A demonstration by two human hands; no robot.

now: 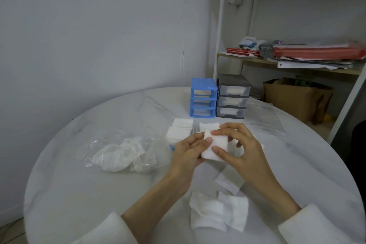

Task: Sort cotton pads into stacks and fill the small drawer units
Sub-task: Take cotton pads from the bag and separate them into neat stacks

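Note:
Both my hands hold a small stack of white cotton pads (217,145) above the middle of the round table. My left hand (187,150) supports it from below and the left, thumb on top. My right hand (240,144) pinches it from the right with fingers over the top edge. Stacked pads (180,128) lie just beyond my hands. Loose pads (217,211) and one flat pad (227,181) lie near my wrists. A blue drawer unit (203,98) and a grey drawer unit (232,97) stand side by side at the table's far edge, pads visible in the drawers.
A clear plastic bag with crumpled pads (122,152) lies left of my hands. An empty clear bag (265,119) lies at the right near the grey unit. The white marble table (99,194) is round. A shelf with papers (297,55) and a cardboard box (297,99) stand behind.

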